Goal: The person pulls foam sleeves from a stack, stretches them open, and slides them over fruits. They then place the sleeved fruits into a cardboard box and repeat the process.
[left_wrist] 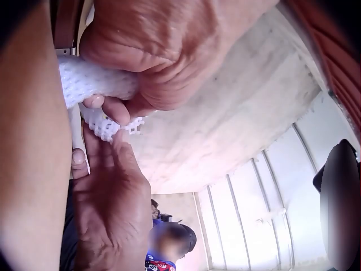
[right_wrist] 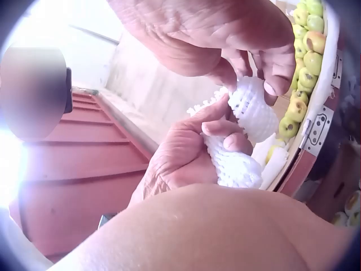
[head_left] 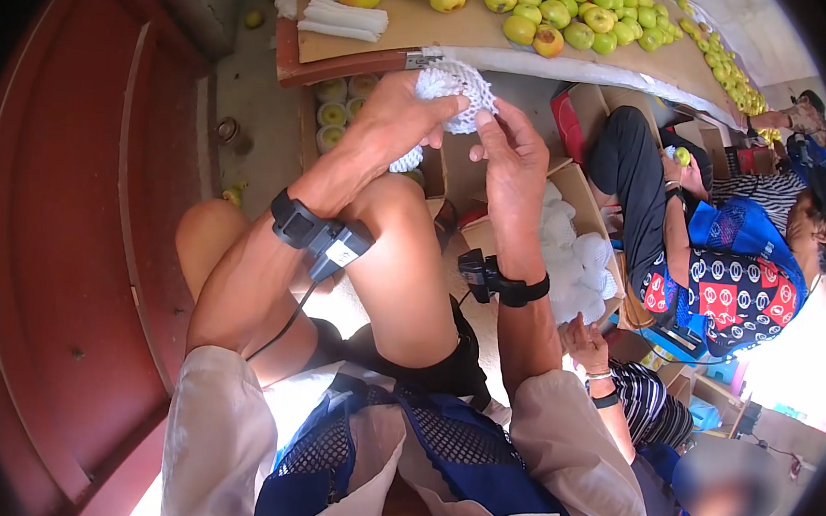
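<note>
A white foam fruit net [head_left: 460,95], bulging round, is between my two hands in the head view. My left hand [head_left: 385,115] grips it from the left side with curled fingers. The thumb and fingers of my right hand [head_left: 516,159] pinch its open, frilled edge from the right. A second foam net [right_wrist: 240,166] hangs from the curled fingers of my left hand in the right wrist view. Whatever fills the round net is hidden by the mesh and fingers.
Green-yellow apples [head_left: 553,15] cover a table beyond my hands, with flat foam nets [head_left: 345,18] stacked at its near corner. A box of loose white nets [head_left: 583,257] stands to my right. Netted fruit [head_left: 331,116] lies under the table. Another person [head_left: 724,253] sits at right holding an apple.
</note>
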The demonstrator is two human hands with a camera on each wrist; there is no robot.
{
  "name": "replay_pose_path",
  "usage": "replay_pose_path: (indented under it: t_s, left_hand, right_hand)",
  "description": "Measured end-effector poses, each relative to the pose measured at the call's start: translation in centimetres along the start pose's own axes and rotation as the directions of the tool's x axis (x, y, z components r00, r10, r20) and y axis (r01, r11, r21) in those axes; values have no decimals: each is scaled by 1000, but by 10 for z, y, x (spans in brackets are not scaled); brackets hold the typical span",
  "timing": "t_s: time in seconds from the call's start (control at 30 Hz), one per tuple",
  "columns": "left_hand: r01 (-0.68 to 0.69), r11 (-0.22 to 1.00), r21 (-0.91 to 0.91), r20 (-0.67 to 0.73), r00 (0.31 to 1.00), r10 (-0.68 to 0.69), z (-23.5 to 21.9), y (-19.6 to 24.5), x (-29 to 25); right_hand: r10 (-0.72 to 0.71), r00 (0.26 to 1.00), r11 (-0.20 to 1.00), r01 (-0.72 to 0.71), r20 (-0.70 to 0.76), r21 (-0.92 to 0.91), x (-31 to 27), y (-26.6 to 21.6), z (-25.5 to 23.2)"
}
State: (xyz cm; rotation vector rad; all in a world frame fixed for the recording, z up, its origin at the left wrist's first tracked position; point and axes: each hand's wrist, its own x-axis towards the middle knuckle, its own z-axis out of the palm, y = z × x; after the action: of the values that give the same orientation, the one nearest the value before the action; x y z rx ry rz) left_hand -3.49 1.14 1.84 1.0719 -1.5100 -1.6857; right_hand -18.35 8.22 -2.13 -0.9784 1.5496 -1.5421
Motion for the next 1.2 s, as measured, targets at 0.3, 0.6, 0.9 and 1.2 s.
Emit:
replay_pose_path:
  t_s: [0.3,0.6,0.9,1.2]
  left_hand:
    - [47,993,-108,-33,998,-51,-8,-22,12]
    - [56,935,-350,-3,998,-61,-6,-16,8]
    - [43,997,-61,71,997,-38,-3,-10,2]
    - [93,992,-80,142,987,-81,-7,-15,4]
  right_hand:
    - [198,976,825,-117,-89,552,10,0,-12]
    - [130,991,831,-86,-42,550,13,11,-16]
    - [267,963,609,-191,29,770,20,3,-29]
    - [263,948,403,-276,179,873,24,14,-31]
